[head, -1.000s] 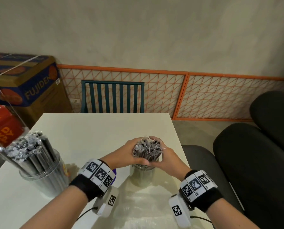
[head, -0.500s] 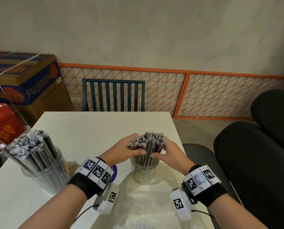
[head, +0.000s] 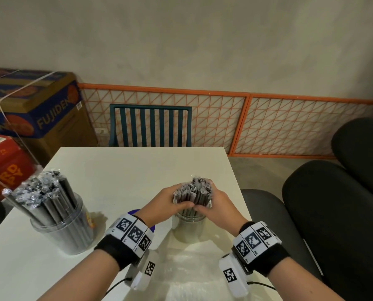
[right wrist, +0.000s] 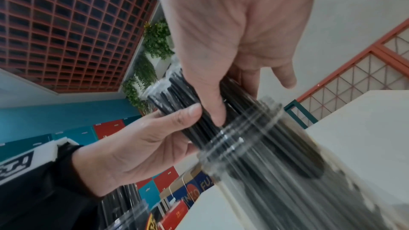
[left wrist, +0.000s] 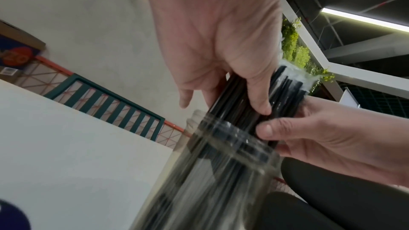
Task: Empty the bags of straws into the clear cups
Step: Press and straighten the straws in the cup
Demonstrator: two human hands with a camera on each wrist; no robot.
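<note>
A bundle of thin black wrapped straws (head: 192, 193) stands in a small clear cup (head: 188, 230) near the table's right edge. My left hand (head: 170, 203) grips the bundle from the left and my right hand (head: 219, 208) from the right, thumbs meeting just above the rim. In the left wrist view my left hand (left wrist: 221, 55) wraps the straws (left wrist: 285, 92) over the blurred cup (left wrist: 223, 172). The right wrist view has my right hand (right wrist: 232, 45) round the straws (right wrist: 175, 97), above the cup (right wrist: 276, 155).
A wider clear cup (head: 61, 233) packed with thick wrapped straws (head: 44, 192) stands at the table's left. Clear plastic film (head: 194, 270) lies on the white table (head: 126, 170) between my forearms. A teal chair (head: 150, 127) is behind; black seats (head: 333, 213) are right.
Half a second ago the straws were fanned out with my hands apart; now both hands have closed in and gathered them into a tight upright bundle.
</note>
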